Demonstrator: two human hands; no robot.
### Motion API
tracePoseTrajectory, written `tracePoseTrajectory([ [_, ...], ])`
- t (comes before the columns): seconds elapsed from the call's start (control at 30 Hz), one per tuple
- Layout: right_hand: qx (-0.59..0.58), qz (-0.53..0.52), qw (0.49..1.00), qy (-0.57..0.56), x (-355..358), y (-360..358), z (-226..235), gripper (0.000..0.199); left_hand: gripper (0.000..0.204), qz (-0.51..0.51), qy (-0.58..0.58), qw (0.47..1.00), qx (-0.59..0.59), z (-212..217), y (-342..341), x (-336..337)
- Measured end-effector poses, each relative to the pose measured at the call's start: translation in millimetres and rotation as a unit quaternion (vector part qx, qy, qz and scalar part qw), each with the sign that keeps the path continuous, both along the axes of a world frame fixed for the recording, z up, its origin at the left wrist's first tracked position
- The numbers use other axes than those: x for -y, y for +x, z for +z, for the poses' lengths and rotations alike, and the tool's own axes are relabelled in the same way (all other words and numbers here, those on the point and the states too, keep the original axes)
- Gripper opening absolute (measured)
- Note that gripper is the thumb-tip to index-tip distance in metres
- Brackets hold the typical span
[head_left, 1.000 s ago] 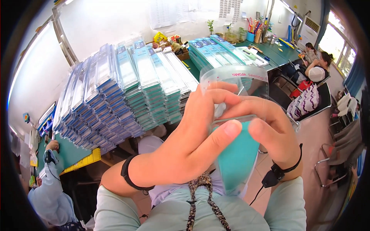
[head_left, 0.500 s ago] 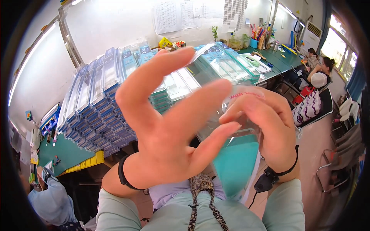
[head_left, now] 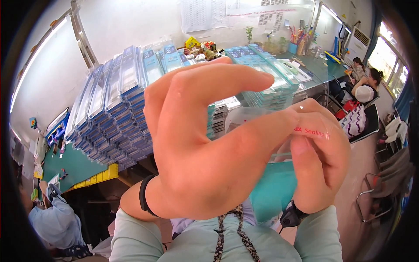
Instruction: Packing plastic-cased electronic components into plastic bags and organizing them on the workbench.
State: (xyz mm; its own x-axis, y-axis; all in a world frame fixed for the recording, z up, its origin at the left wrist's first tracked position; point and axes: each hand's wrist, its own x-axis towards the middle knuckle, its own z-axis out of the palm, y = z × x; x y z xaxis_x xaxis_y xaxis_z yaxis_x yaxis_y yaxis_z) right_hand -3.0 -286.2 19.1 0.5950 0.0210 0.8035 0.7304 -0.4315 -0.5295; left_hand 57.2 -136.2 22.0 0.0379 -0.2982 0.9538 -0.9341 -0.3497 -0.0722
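My left hand reaches across the middle, its index finger bent over to meet my right fingertips. Its upper fingers stay curved and apart, while its thumb is hidden. My right hand is closed, thumb against bent index finger, on the edge of a clear plastic bag with red print along a strip. Below my hands hangs a flat teal piece, seen through clear plastic and partly covered by my left hand. Another clear film strip with red print crosses the upper view; where it attaches I cannot tell.
Tall stacks of clear, blue-edged plastic cases stand at left, with teal-edged cases farther right. A green table lies left, near a person in a blue top. Two people sit far right beside chairs.
My left index finger has moved right and now meets my right hand, where a gap showed before. Both hands shifted slightly right. The view has turned a little.
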Motion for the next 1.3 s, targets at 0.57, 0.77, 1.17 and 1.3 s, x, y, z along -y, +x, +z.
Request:
tracePoseTrajectory([
  [0.57, 0.037, -0.138, 0.983, -0.117, -5.2, -0.9, -2.5, 0.022, 0.013, -0.006, -0.408, 0.913, -0.024, 29.4, 30.7, -21.4],
  [0.77, 0.032, -0.155, 0.984, -0.087, 2.4, 6.6, -3.9, 0.005, 0.005, -0.244, -0.367, 0.884, -0.156, -8.5, 20.0, -13.9],
  [1.17, -0.087, 0.015, 0.996, -0.005, 9.9, 0.0, -17.3, 0.042, 0.040, -0.325, -0.070, 0.870, -0.364, -88.6, 1.0, 8.2],
  [1.3, -0.087, 0.075, 0.993, 0.011, 9.9, -0.3, -27.0, 0.051, 0.030, -0.447, -0.117, 0.787, -0.409, -77.0, -3.0, 7.0],
])
